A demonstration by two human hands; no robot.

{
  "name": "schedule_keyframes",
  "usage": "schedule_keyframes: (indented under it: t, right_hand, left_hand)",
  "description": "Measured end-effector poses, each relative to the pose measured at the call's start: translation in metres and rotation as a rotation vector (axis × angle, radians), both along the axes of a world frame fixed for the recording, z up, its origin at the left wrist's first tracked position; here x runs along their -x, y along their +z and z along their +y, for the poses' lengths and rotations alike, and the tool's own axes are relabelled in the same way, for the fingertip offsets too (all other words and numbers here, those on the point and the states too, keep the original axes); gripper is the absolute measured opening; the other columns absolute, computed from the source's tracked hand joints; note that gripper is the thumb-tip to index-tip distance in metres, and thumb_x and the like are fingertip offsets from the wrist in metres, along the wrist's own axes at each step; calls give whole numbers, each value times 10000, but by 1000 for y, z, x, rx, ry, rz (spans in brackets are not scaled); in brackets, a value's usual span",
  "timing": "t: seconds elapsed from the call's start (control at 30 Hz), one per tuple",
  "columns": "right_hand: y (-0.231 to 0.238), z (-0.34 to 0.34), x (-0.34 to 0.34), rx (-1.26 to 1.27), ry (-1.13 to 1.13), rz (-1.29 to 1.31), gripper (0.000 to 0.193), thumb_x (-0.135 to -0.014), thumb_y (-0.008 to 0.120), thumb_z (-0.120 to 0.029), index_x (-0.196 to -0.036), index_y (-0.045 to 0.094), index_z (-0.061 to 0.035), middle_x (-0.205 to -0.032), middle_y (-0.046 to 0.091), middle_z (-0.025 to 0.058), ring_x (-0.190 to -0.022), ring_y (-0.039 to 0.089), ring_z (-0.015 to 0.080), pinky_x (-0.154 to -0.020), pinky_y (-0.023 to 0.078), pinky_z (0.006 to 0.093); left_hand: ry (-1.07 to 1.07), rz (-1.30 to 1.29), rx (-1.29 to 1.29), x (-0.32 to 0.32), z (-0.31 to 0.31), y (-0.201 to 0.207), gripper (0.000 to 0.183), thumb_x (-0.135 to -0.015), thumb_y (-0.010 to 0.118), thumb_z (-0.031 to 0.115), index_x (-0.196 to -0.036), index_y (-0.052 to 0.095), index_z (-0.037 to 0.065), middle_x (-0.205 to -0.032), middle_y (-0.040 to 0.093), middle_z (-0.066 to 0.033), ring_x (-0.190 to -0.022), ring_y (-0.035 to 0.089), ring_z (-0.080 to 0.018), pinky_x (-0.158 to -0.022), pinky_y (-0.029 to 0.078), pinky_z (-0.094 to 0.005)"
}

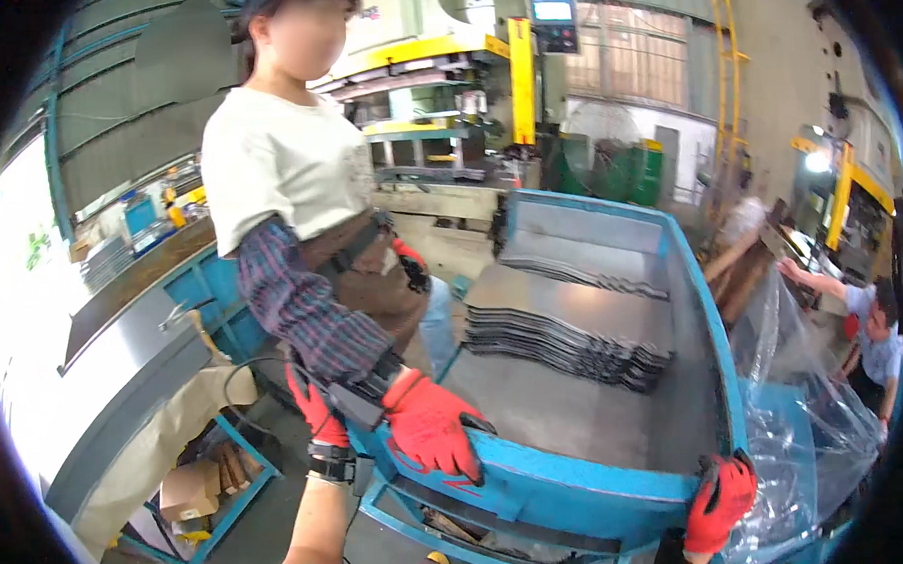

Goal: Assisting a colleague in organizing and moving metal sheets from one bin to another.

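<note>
Here — right hand [720, 501], red-gloved, curled over the blue bin [578, 481] corner; left hand [317, 411] behind a co-worker's glove [432, 427] — grip unclear; cardboard box [188, 490] below.

We see a blue metal bin [578, 481] holding grey steel sheets [563, 343]. Our left hand [317, 411] and right hand [720, 503] wear red gloves with black cuffs. The co-worker's glove [432, 422] is red too, under a plaid purple sleeve [298, 302], white shirt [278, 159] and brown apron [362, 275]. Far off, the press [444, 73] shows yellow and pale green.
</note>
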State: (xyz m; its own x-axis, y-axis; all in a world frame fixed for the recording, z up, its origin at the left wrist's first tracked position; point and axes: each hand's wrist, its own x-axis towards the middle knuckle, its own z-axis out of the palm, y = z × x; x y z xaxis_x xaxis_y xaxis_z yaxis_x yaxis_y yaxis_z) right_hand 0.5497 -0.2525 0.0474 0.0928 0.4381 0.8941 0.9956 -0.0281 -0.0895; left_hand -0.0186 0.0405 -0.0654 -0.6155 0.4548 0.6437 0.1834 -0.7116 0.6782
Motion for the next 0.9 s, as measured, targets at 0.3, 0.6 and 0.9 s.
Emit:
schedule_keyframes:
  t: [0.3, 0.6, 0.9]
  right_hand:
    - [24, 0, 16, -36, -16, -123, 162, -976, 606, -93, -1060, 678, 25, -1004, 692, 193, -966, 679, 412, -876, 555, 492]
    - [25, -3, 15, -46, -11, -126, 191, -988, 632, -144, -1068, 674, 25, -990, 693, 185, -944, 682, 398, -851, 564, 493]
    - [19, 0, 11, -67, 18, -121, 187, -983, 631, -139, -1081, 667, 16, -991, 695, 175, -928, 681, 393, -845, 570, 489]
  left_hand:
    - [45, -75, 37, -10, -21, 23, 623, -989, 526, 84, -1583, 340, 53, -1593, 398, -177, -1458, 377, -306, -1214, 287, -417]
    - [-14, -120, 64, -12, -16, 17, 594, -1004, 526, 112, -1568, 360, 22, -1576, 420, -177, -1426, 425, -283, -1192, 322, -390]
    - [-68, -134, 102, 5, -3, -1, 539, -1017, 539, 141, -1519, 428, -23, -1542, 465, -175, -1405, 454, -286, -1186, 329, -387]
